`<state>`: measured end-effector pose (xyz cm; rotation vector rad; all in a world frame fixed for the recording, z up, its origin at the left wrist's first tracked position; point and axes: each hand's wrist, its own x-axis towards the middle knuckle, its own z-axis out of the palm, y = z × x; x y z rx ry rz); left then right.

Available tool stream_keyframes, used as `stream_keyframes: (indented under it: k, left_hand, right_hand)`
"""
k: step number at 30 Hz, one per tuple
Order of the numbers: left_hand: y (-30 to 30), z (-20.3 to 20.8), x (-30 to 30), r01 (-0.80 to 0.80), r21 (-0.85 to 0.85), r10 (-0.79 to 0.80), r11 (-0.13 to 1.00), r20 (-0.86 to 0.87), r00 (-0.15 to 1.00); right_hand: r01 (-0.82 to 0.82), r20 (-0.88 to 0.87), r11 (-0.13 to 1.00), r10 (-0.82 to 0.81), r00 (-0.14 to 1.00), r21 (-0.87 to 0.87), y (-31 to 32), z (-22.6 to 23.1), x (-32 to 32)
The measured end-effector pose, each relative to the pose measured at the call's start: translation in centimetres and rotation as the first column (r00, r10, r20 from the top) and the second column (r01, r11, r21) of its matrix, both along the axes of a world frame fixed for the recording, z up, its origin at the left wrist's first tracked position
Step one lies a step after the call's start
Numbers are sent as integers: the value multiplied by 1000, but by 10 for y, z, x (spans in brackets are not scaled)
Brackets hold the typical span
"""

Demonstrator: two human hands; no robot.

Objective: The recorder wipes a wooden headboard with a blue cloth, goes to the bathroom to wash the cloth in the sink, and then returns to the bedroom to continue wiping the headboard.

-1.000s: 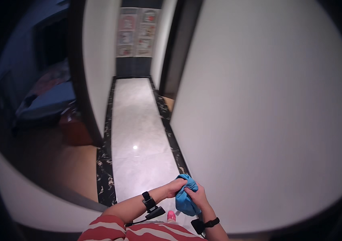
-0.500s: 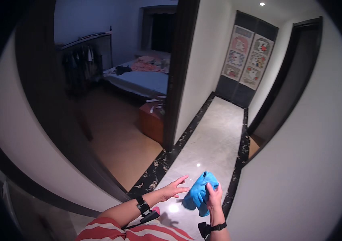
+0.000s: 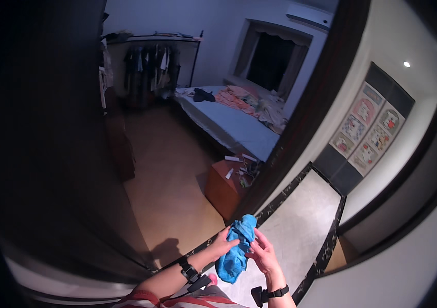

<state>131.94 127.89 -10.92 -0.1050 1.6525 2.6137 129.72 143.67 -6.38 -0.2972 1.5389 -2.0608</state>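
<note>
A crumpled blue cloth (image 3: 235, 264) hangs bunched up in front of me, near the bedroom doorway. My left hand (image 3: 223, 243) is closed on its left side, with the thumb lying over the folds. At the cloth's right edge is my right hand (image 3: 263, 254), its fingers apart and the tips at or just beside the fabric. Whether they touch it is hard to tell. Both wrists wear black straps with small devices.
A dark door frame (image 3: 305, 97) stands on my right side of the bedroom opening. Inside are a wooden nightstand (image 3: 222, 187) with small items, a bed (image 3: 218, 114) and a clothes rack (image 3: 149, 66). The pale-tiled hallway (image 3: 300, 220) runs off to the right.
My view has swung left toward the bedroom. My left hand, open and apart from the cloth before, now grips it. My right hand has loosened its hold.
</note>
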Motion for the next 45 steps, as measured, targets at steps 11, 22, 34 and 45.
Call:
stream_keyframes:
  k: [11, 22, 34, 45]
  left_hand:
    - [-145, 11, -128, -571, 18, 568, 821, 86, 819]
    - [-301, 21, -174, -685, 236, 638, 689, 250, 728]
    - [-463, 60, -340, -130, -182, 128, 975, -25, 991]
    - [-591, 49, -548, -413, -229, 413, 882, -48, 909]
  right_hand:
    - [-289, -203, 953, 301, 932, 89, -172, -5, -198]
    - [-618, -562, 735, 646, 516, 278, -368, -25, -268]
    - [-631, -155, 774, 619, 770, -46, -496, -23, -440]
    - [-383, -47, 885, 385, 922, -265, -554, -7, -660]
